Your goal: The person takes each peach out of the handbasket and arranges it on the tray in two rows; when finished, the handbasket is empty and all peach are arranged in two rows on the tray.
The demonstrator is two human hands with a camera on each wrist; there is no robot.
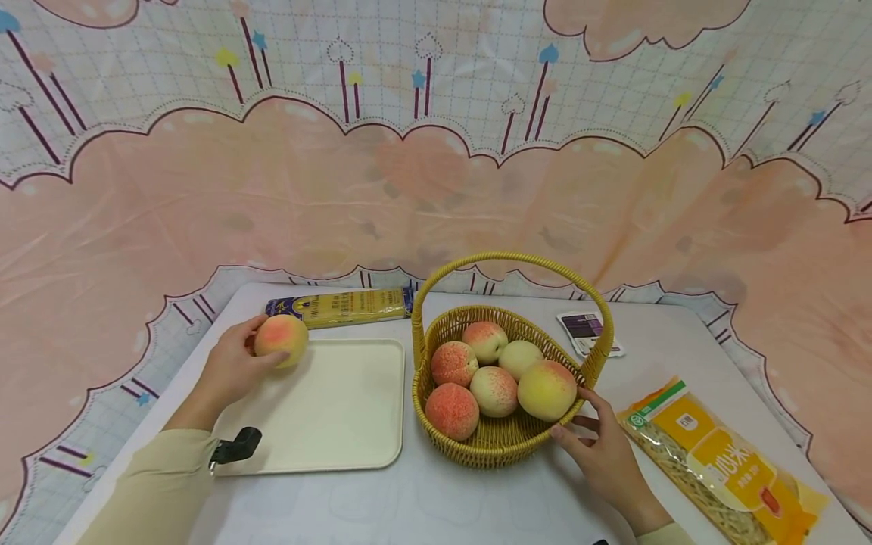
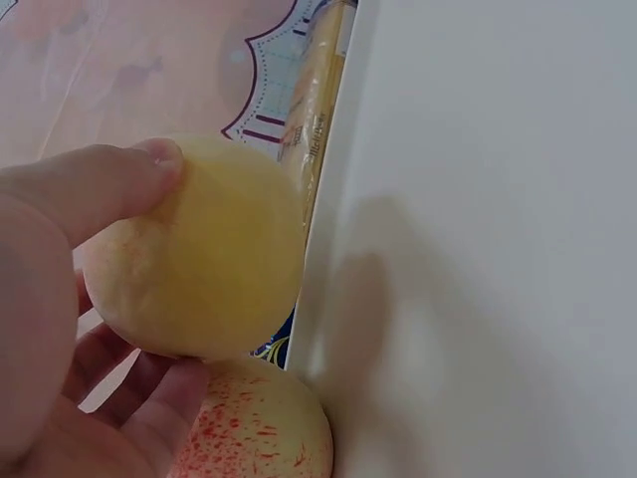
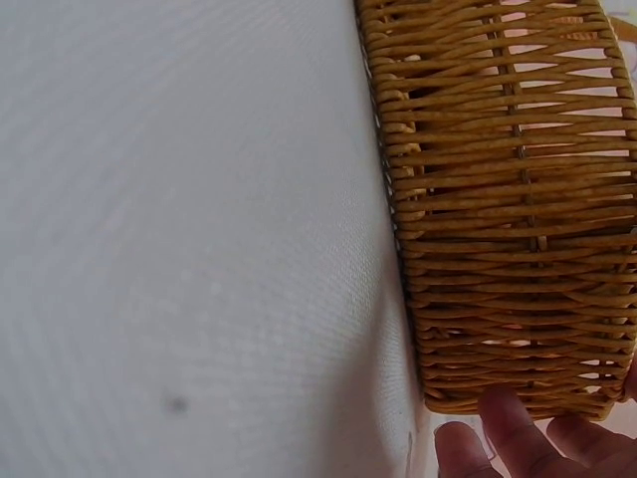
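Observation:
My left hand (image 1: 232, 363) holds a yellow peach with a red blush (image 1: 282, 341) over the back left corner of the cream tray (image 1: 341, 409). In the left wrist view, the thumb lies on top of this peach (image 2: 214, 249) and fingers support it from below. A red-speckled peach (image 2: 259, 423) sits under it by the tray's rim; the head view hides that one. My right hand (image 1: 609, 454) grips the right side of the wicker basket (image 1: 493, 454), thumb at the rim. Several peaches (image 1: 493, 391) lie in the basket. In the right wrist view, fingertips (image 3: 508, 413) touch its woven side.
A long yellow pasta pack (image 1: 354, 306) lies behind the tray. Right of the basket are a small white-and-purple packet (image 1: 587, 333) and a large orange noodle bag (image 1: 729, 469). The basket's tall handle (image 1: 507, 257) arches upward. A patterned curtain (image 1: 436, 182) hangs behind the white table.

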